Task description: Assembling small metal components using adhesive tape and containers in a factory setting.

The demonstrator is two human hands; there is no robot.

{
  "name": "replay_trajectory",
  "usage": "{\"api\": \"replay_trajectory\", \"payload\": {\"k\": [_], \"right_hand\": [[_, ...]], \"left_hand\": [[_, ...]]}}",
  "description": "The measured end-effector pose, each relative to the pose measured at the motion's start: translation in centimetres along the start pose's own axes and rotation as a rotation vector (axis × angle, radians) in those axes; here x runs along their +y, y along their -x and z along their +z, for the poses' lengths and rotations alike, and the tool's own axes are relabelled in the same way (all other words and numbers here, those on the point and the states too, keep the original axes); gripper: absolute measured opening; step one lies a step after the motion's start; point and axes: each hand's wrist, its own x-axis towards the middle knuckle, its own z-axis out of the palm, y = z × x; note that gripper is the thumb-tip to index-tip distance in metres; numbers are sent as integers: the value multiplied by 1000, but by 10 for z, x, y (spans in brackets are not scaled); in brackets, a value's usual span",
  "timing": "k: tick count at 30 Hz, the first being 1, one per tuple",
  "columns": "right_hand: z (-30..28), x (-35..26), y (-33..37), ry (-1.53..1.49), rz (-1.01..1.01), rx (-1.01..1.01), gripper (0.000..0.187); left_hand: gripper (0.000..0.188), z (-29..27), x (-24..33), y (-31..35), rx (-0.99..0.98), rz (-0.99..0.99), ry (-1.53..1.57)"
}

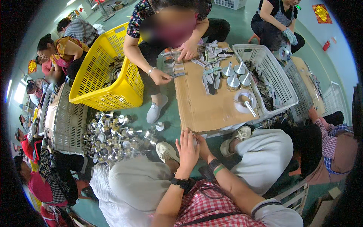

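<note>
Left hand (187, 146) is extending its fingers nearly straight, right hand (203, 147) is curling in beside it; I'm holding both at the near edge of a brown cardboard worktop (200, 109). Small pale object (195, 142) is showing between them; can't tell what it is or how firmly I'm gripping it. White ring-shaped roll (238, 106) is lying on the worktop's near right, four silver stemmed metal discs (233, 81) standing farther off. Loose stemmed metal pieces (107, 138) are littering the green floor (141, 116) at left.
</note>
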Motion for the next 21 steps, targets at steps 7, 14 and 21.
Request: {"api": "replay_trajectory", "payload": {"k": [7,14,21], "right_hand": [[-7,32,-2,-221,15,21,21],[-3,31,-2,-298,-7,48,23],[-5,23,-2,-406,80,56,23]], "left_hand": [[55,1,3,-3,13,21,51],[64,2,5,-3,-6,46,18],[68,3,7,-3,-23,47,7]]}}
